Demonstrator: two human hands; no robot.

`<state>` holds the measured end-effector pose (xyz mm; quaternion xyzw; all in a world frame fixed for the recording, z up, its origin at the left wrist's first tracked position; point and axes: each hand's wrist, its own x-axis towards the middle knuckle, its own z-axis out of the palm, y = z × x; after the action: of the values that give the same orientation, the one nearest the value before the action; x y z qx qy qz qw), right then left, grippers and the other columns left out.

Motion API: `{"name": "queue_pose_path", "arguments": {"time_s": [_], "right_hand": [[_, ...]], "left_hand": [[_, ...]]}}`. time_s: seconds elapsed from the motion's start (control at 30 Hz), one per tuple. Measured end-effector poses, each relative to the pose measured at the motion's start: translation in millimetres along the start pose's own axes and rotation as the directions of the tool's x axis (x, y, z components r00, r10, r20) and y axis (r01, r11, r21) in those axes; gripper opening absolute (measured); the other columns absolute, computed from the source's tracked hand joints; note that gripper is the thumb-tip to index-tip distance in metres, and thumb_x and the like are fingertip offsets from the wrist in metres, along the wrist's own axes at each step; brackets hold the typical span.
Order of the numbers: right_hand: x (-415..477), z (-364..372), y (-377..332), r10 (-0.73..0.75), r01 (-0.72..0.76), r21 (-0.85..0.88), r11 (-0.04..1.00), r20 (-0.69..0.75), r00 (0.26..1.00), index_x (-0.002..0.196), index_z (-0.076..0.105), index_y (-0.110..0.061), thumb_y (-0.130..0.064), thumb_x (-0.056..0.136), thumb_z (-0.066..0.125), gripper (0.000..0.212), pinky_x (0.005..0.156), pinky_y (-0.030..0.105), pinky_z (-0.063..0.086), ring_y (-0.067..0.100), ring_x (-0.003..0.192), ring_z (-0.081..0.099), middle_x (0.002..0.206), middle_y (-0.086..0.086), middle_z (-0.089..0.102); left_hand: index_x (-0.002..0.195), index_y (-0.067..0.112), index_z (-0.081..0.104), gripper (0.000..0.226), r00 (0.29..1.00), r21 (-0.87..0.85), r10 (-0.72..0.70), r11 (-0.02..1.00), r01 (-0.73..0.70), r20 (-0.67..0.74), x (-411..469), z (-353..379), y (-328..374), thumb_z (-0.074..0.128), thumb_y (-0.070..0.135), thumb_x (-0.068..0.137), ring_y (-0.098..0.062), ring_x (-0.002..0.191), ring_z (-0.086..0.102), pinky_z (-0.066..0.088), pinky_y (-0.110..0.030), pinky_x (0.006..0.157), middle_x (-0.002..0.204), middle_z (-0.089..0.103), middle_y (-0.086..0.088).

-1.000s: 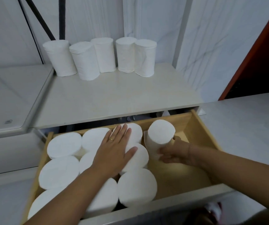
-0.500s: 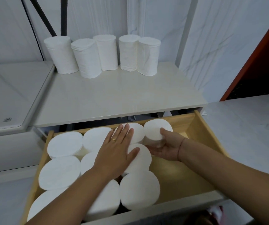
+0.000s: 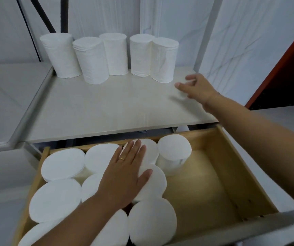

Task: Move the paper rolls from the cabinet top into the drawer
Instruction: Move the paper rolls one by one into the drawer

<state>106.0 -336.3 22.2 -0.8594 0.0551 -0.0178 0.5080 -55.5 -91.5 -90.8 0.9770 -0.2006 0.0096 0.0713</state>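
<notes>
Several white paper rolls (image 3: 163, 62) stand upright in a row at the back of the pale cabinet top (image 3: 107, 107). Below it the wooden drawer (image 3: 240, 171) is pulled out, with several rolls standing on end in its left and middle part; the newest roll (image 3: 173, 153) stands at the back middle. My left hand (image 3: 125, 173) lies flat, fingers spread, on the tops of the drawer rolls. My right hand (image 3: 197, 89) hovers over the cabinet top, fingers apart and empty, just right of the rightmost roll in the row.
White marbled wall panels close in behind and to the right. A lower white surface (image 3: 4, 96) adjoins the cabinet on the left. The right part of the drawer floor (image 3: 201, 189) is bare wood. A red-brown edge (image 3: 284, 68) runs at the far right.
My right hand let go of the roll it set at the drawer's back and rose up to the cabinet top near the rightmost roll. My left hand stayed pressed on the drawer rolls.
</notes>
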Motion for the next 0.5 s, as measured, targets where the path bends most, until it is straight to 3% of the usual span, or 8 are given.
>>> {"name": "queue_pose_path", "arguments": {"time_s": [0.1, 0.2, 0.5], "right_hand": [[46, 21, 3, -0.039, 0.042, 0.03, 0.999, -0.097, 0.995, 0.143, 0.025, -0.012, -0.044, 0.075, 0.074, 0.089, 0.104, 0.032, 0.036, 0.022, 0.127, 0.043, 0.143, 0.012, 0.039], [82, 39, 1, -0.042, 0.054, 0.07, 0.996, -0.158, 0.987, 0.148, 0.013, -0.011, -0.041, 0.073, 0.076, 0.102, 0.114, 0.035, 0.027, 0.024, 0.14, 0.03, 0.154, 0.014, 0.025], [141, 67, -12, -0.075, 0.121, 0.155, 0.98, -0.274, 0.959, 0.14, 0.022, -0.008, -0.035, 0.071, 0.079, 0.093, 0.106, 0.026, 0.032, 0.02, 0.128, 0.041, 0.143, 0.008, 0.037]], "left_hand": [[0.147, 0.026, -0.012, 0.076, 1.0, -0.017, 0.009, 1.0, -0.009, 0.005, 0, -1, -1, -0.014, 0.064, 0.082, -0.011, 0.142, -0.02, -0.016, -0.031, 0.113, 0.155, -0.019, 0.006], [0.146, 0.028, -0.015, 0.074, 1.0, -0.042, 0.003, 0.999, -0.003, 0.013, 2, -1, -3, -0.013, 0.064, 0.082, -0.008, 0.139, -0.026, -0.019, -0.03, 0.112, 0.152, -0.025, 0.01], [0.137, 0.035, -0.029, 0.065, 1.0, -0.129, -0.011, 0.992, 0.014, 0.018, 7, -1, -2, -0.016, 0.066, 0.081, -0.004, 0.138, -0.028, -0.015, -0.033, 0.115, 0.148, -0.029, 0.016]]}}
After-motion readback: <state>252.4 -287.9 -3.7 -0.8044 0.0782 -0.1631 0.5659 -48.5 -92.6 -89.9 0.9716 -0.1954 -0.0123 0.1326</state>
